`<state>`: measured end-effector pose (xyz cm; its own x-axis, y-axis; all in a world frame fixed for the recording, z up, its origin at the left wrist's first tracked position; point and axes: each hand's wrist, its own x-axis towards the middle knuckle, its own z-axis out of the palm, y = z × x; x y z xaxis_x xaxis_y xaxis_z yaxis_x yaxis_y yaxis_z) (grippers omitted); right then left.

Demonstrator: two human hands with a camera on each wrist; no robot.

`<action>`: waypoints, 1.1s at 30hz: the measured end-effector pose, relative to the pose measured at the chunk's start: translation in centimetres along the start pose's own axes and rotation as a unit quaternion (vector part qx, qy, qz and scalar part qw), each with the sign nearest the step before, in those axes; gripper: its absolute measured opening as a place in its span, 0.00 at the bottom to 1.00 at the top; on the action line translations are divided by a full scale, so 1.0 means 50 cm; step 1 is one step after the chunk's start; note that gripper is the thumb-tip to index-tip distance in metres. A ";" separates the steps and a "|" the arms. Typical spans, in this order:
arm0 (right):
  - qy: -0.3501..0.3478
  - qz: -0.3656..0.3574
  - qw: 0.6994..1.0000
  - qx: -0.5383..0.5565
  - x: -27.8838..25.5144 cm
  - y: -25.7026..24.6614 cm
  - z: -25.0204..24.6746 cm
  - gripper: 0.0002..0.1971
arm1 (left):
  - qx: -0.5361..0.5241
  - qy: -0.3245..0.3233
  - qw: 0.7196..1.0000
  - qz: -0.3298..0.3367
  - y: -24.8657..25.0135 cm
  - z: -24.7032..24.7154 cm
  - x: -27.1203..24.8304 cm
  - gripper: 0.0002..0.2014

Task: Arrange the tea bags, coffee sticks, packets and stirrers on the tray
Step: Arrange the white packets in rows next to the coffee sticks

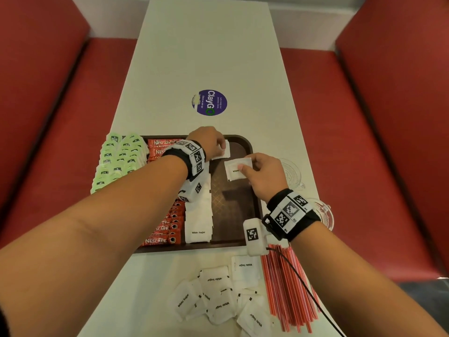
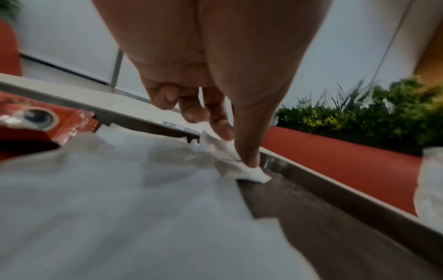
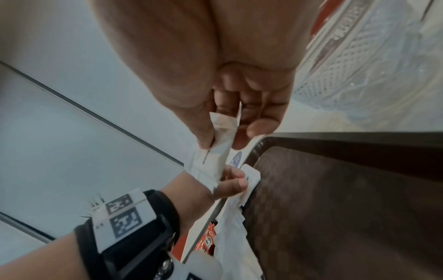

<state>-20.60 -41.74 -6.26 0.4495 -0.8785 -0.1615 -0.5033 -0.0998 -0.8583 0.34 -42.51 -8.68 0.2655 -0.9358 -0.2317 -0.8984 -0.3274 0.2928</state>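
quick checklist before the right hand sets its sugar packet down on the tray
1. Right hand grips a sugar packet: ok, pinched between thumb and fingers.
2. Bare tray floor under that packet: ok.
3. Left hand out of the way: not ok, it pinches another packet at the far end of the row, close by.
4. Sugar row next to the coffee sticks: ok, packets overlap in a line.
5. Packets waiting on the table: not ok, a loose pile remains.
6. Stirrers on tray: not ok, still on the table.
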 end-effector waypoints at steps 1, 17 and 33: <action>0.003 0.000 1.000 0.002 -0.001 0.000 -0.003 0.05 | 0.021 -0.021 0.999 0.010 0.002 0.001 -0.004 0.07; -0.025 0.022 0.995 0.099 -0.020 -0.041 -0.001 0.05 | -0.174 -0.071 0.974 0.125 0.027 -0.111 -0.122 0.06; -0.414 -0.042 0.844 -0.337 -0.128 0.025 0.009 0.16 | 0.012 -0.012 0.999 -0.033 -0.010 -0.008 -0.004 0.10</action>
<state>-23.77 -36.06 -6.50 0.7264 -0.2552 -0.6381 -0.6237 -0.6348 -0.4561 0.88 -42.23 -8.39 0.3160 -0.9091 -0.2713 -0.8879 -0.3842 0.2532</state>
